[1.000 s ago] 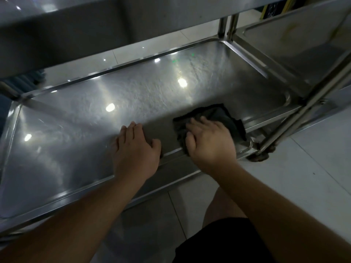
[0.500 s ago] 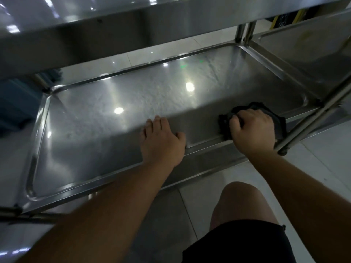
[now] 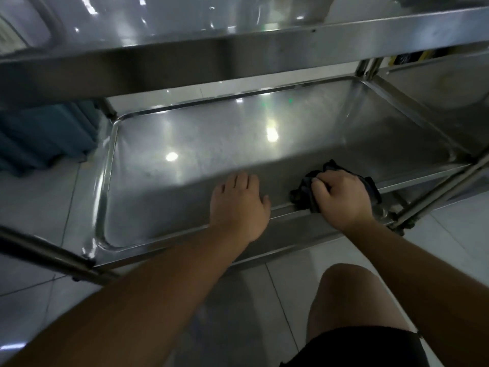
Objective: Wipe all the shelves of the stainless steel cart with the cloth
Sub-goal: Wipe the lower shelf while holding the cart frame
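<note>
1. The stainless steel cart (image 3: 264,49) fills the upper and middle frame; its upper shelf (image 3: 185,19) crosses the top.
2. The lower shelf (image 3: 211,144), a rimmed tray at centre, reflects ceiling lights.
3. The tiled floor (image 3: 39,197) shows at left and bottom.
4. The left hand (image 3: 238,205) lies flat, fingers straight, on the lower shelf at its near rim.
5. The right hand (image 3: 341,200), centre right, curls around the dark cloth (image 3: 304,194), pressing it on that rim.
6. No writing is readable; a dark sign (image 3: 404,58) at upper right is blurred.
</note>
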{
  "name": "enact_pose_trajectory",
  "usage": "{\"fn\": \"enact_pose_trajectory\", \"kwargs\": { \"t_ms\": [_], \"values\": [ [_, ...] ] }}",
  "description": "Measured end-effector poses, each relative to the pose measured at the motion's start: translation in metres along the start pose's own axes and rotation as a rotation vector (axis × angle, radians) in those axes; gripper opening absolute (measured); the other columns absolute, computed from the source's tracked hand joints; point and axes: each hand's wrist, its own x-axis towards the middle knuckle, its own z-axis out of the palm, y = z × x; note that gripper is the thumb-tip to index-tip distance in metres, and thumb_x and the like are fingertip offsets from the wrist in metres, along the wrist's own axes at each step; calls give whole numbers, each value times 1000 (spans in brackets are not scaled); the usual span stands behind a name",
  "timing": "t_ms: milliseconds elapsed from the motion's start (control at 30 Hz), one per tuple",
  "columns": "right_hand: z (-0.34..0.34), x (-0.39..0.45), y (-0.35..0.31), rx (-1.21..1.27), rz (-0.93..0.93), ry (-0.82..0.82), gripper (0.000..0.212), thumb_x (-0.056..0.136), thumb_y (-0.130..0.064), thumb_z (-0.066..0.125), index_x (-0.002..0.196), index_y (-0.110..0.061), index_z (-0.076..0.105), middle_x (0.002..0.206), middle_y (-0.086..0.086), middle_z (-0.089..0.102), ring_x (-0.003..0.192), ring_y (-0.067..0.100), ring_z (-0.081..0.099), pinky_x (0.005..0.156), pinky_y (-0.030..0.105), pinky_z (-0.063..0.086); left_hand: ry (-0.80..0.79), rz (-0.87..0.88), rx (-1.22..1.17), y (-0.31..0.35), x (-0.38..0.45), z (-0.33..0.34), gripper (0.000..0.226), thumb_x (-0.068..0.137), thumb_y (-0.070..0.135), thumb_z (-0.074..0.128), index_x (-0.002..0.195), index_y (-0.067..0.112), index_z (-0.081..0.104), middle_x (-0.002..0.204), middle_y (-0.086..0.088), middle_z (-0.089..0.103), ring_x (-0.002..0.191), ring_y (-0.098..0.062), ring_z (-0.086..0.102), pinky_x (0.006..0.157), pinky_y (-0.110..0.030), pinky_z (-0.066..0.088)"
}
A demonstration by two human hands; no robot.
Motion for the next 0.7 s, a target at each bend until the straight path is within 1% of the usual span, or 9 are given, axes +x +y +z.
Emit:
{"fn": "enact_pose_trajectory", "kwargs": {
  "t_ms": [67, 133, 233, 367, 433, 500, 567, 633, 700],
  "values": [
    [1, 1, -4, 6, 36, -20, 37, 95, -35, 44, 68, -14, 58, 68, -3, 53, 72, 29, 55, 64, 35, 35, 0, 23, -8, -7, -10, -3, 54, 103, 49, 35, 144, 18, 50, 145, -5, 53, 129, -26, 49, 100, -44, 40],
    [1, 4, -12, 3, 93, -98, 41, 95, -41, 42, 68, -14, 59, 67, 1, 59, 70, 27, 58, 63, 38, 42, -10, 58, -7, -14, -18, -3, 56, 105, 50, 30, 148, 18, 47, 150, -5, 49, 134, -25, 46, 104, -45, 39],
    [-5, 13, -33, 30, 165, -320, 48, 98, -46, 43, 70, -12, 63, 67, 4, 63, 66, 22, 60, 68, 40, 51, 18, 118, -15, -28, -26, -1, 55, 107, 50, 29, 147, 18, 49, 151, -4, 49, 135, -24, 45, 105, -44, 38],
    [-21, 43, -61, -120, 118, -640, 54, 106, -42, 44, 64, -13, 61, 67, 4, 62, 67, 20, 59, 68, 36, 47, 36, 160, -2, -41, -23, -2, 53, 106, 52, 28, 138, 19, 54, 140, -3, 54, 126, -24, 49, 98, -44, 41],
    [-24, 51, -70, -196, 76, -713, 57, 105, -43, 40, 59, -14, 56, 64, 4, 60, 64, 19, 57, 69, 37, 47, 59, 171, 9, -42, -22, 0, 51, 106, 52, 27, 135, 21, 55, 133, -2, 55, 121, -24, 50, 95, -44, 40],
    [-21, 51, -72, -200, 26, -710, 55, 105, -41, 41, 57, -15, 51, 60, 4, 55, 58, 13, 52, 65, 39, 44, 94, 181, 43, -43, -23, 4, 53, 105, 53, 25, 133, 20, 56, 129, -2, 57, 117, -25, 51, 93, -44, 41],
    [-13, 44, -66, -124, -28, -640, 53, 107, -32, 45, 57, -15, 45, 57, 4, 48, 54, 12, 47, 62, 41, 36, 135, 185, 42, -43, -22, 10, 53, 103, 52, 28, 127, 18, 60, 123, -4, 61, 110, -26, 55, 89, -44, 41],
    [-6, 39, -57, 18, -12, -564, 49, 106, -30, 46, 61, -10, 51, 59, 6, 50, 57, 16, 48, 62, 43, 39, 208, 177, 35, -43, -21, 14, 49, 102, 51, 35, 120, 17, 65, 117, -4, 65, 104, -27, 57, 85, -44, 41],
    [-5, 38, -52, 63, -48, -542, 48, 105, -35, 46, 67, -6, 58, 62, 7, 53, 61, 20, 50, 63, 44, 42, 242, 171, 58, -43, -20, 17, 44, 102, 51, 39, 116, 19, 65, 116, -2, 65, 102, -26, 57, 83, -43, 40]
  ]
}}
